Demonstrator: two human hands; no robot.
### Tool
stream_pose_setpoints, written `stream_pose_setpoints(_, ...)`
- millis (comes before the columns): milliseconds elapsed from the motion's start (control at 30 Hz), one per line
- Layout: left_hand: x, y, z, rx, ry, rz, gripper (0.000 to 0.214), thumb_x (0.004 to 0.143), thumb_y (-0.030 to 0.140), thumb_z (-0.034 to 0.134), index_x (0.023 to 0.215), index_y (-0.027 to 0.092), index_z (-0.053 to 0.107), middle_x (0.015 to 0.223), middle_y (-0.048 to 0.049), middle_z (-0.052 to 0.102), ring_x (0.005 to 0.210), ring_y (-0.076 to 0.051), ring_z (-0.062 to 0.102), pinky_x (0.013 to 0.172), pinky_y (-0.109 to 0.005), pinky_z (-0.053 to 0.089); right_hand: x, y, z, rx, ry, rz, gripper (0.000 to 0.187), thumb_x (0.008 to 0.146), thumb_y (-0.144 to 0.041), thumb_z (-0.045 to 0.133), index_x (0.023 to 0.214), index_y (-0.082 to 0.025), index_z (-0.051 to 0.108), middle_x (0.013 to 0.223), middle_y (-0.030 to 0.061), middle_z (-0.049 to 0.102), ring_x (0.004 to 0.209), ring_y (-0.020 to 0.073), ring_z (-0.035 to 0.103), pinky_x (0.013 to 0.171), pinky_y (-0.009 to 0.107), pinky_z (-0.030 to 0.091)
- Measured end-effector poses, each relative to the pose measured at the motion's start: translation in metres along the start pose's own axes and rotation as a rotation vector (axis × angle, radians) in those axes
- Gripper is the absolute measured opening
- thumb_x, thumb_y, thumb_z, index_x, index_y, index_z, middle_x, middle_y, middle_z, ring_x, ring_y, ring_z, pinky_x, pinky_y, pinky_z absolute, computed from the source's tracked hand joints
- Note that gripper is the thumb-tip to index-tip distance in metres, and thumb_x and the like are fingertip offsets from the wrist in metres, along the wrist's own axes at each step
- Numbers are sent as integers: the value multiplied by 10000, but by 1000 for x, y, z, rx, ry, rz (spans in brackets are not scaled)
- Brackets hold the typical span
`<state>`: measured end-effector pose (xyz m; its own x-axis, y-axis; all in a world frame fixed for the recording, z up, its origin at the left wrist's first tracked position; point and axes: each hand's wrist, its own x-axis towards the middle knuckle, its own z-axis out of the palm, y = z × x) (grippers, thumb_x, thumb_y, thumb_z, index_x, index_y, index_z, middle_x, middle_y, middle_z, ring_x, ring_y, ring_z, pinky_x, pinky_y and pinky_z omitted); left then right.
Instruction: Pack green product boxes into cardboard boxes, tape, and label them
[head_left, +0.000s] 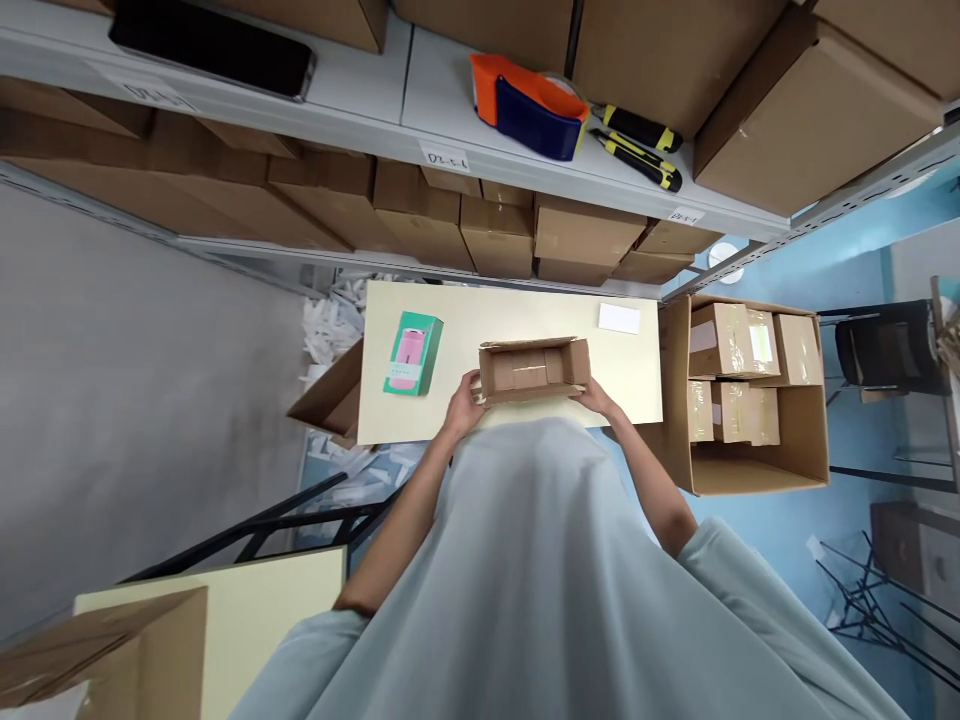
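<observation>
Whether the small open carton (532,368) rests on the cream table (630,385) is hidden from above. The green box's (406,355) print, left on the table, is too small to read — like the labels (703,336) right of the table; beyond it, shelf boxes (660,60) run off the top edge.

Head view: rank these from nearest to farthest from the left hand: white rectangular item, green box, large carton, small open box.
1. Small open box: touching the left hand, on its right.
2. Green box: tabletop, left of the hand.
3. White rectangular item: tabletop, far right corner.
4. Large carton: beyond the table's right edge.
</observation>
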<state>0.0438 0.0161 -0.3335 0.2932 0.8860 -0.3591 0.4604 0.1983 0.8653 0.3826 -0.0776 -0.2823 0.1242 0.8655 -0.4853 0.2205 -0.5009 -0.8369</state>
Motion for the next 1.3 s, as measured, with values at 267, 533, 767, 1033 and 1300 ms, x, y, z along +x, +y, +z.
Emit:
stream_pose_setpoints(267,-3,16,13,-294,107,-205,661,726,339,949,1294,218,634,1199,-108,790,1147,-282,789,1075,-461,643,-5,-6,31,90,59,18,518,970,-422,758,1432,-195,699,1319,151,799,1221,273,759,1147,491,623)
stream_pose_setpoints(533,-31,39,0,-226,163,-103,577,828,342,885,1365,185,745,1435,-166,706,1071,-254,817,1060,-452,689,-23,-19,21,-11,149,-14,733,882,-591,893,1474,-179,761,1201,116,730,1130,273,753,1004,452,689)
stream_pose_setpoints(767,-26,76,-17,-94,244,12,424,897,426,839,1226,159,822,1177,-122,762,1117,-281,788,1058,-460,688,-22,-46,8,54,167,-12,619,899,-635,877,1306,-178,781,1444,189,742,1164,296,810,1017,440,684)
stream_pose_setpoints(1033,-19,114,-21,76,412,77,398,1002,465,754,1229,157,864,1062,-102,766,946,-255,750,952,-402,648,-21,-82,8,-367,349,-107,564,1117,-732,551,892,-242,717,974,107,778,920,265,747,930,378,598)
stream_pose_setpoints(1300,-8,110,-25,100,390,87,386,1024,464,697,1226,164,832,1104,-121,768,951,-259,744,943,-398,638,-16,-73,30,-407,283,-58,467,1156,-658,521,1079,-233,698,1082,121,795,952,276,778,932,378,590)
